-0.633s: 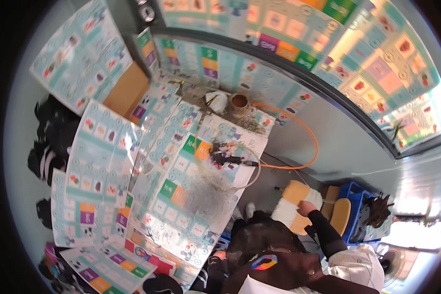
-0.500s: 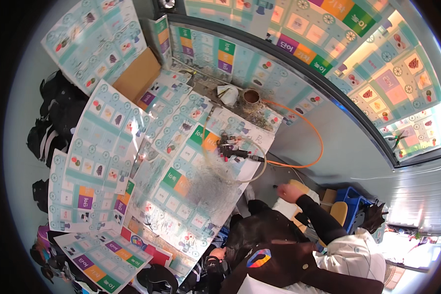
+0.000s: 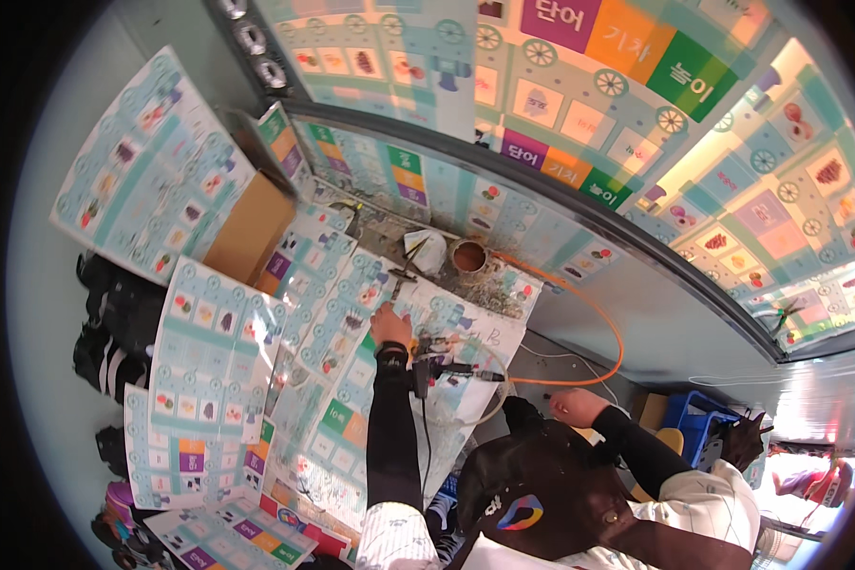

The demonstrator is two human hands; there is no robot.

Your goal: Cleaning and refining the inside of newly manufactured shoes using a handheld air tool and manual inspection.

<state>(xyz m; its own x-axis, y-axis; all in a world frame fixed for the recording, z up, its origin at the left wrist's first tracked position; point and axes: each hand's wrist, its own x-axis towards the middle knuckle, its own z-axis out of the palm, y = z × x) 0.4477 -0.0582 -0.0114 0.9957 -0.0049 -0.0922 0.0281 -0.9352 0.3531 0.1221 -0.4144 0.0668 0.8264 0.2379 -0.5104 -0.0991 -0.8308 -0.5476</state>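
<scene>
My left hand (image 3: 390,326) reaches over the paper-covered bench with its fingers curled at the handle end of a small T-shaped metal tool (image 3: 402,276), something like a hammer. The grip itself is too small to see well. Just right of the left wrist lies a dark air tool (image 3: 458,370), coupled to an orange hose (image 3: 614,356). A loop of clear tubing (image 3: 500,404) runs beside it. My right hand (image 3: 579,408) is closed in a loose fist to the right of the bench, above my dark apron (image 3: 551,475); what it holds, if anything, is hidden.
A brown round pot (image 3: 468,256) and a crumpled white cloth (image 3: 426,251) stand at the bench's back. Printed sheets (image 3: 217,356) and an open cardboard piece (image 3: 250,231) rise on the left, near black bags (image 3: 119,304). A blue crate (image 3: 698,418) sits at right.
My left hand has come up from below and reached across the bench to the T-shaped tool. My right hand has shifted down slightly, still closed. The view has turned and moved.
</scene>
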